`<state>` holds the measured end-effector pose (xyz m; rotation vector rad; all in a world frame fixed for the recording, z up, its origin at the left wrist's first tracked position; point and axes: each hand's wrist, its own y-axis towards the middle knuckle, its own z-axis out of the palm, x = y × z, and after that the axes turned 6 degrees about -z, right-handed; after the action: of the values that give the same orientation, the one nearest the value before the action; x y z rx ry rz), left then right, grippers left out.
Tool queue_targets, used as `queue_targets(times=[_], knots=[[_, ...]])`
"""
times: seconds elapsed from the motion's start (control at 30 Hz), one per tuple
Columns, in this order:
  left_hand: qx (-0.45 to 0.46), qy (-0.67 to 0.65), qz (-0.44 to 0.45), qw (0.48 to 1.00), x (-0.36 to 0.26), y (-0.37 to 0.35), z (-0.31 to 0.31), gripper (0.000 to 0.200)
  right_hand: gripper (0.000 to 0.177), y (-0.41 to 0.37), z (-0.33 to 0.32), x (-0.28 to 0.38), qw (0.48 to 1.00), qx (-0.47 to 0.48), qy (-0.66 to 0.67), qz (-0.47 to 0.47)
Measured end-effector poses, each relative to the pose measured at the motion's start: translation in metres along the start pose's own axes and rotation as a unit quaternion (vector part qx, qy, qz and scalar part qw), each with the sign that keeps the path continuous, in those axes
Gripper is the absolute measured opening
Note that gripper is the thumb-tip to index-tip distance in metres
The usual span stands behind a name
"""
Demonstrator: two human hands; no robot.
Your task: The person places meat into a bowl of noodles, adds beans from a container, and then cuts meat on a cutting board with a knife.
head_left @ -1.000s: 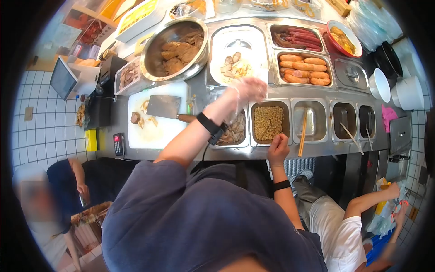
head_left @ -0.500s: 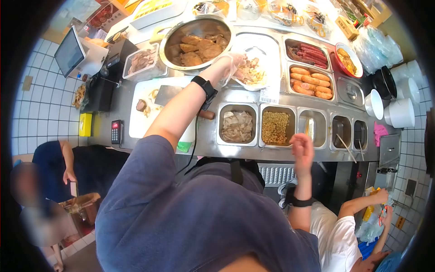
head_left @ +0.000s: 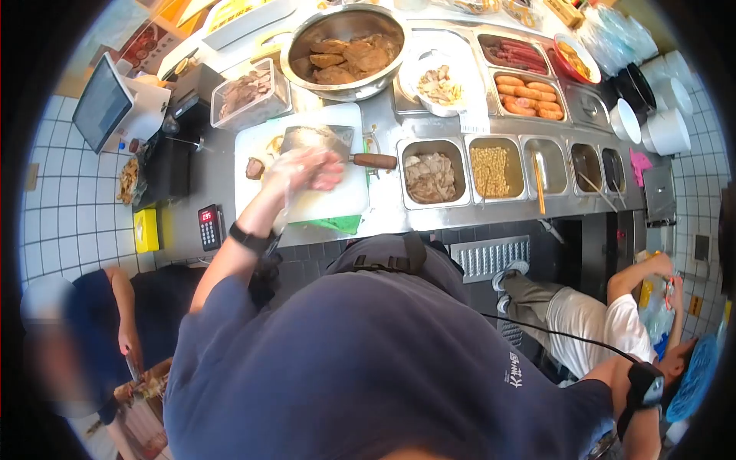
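The left hand [head_left: 307, 170] is swinging back from the plate of meat [head_left: 410, 77] and hovering over the cutting board [head_left: 337, 201] on the table. Whether it is gripping anything, I cannot tell. The cleaver [head_left: 316, 138] is lying just beyond it — the loose glove [head_left: 287, 165] is sitting close enough to snag its blade.
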<state>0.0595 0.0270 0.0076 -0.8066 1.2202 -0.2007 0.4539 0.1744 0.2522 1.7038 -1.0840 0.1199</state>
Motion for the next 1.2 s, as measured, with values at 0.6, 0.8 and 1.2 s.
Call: queue_targets(times=[0.6, 0.8, 1.2], knots=[[-0.193, -0.048, -0.02, 0.98, 0.041, -0.096, -0.053, 0.035, 0.026, -0.049, 0.003, 0.028, 0.99, -0.079, -0.062, 0.1], [-0.195, -0.081, 0.004, 0.977, 0.048, -0.099, -0.053, 0.032, 0.026, -0.098, -0.022, 0.004, 0.973, -0.13, -0.082, 0.175], [-0.225, -0.095, 0.012, 0.97, 0.051, -0.103, -0.042, 0.032, 0.027, -0.126, -0.049, -0.031, 0.963, -0.137, -0.078, 0.217]])
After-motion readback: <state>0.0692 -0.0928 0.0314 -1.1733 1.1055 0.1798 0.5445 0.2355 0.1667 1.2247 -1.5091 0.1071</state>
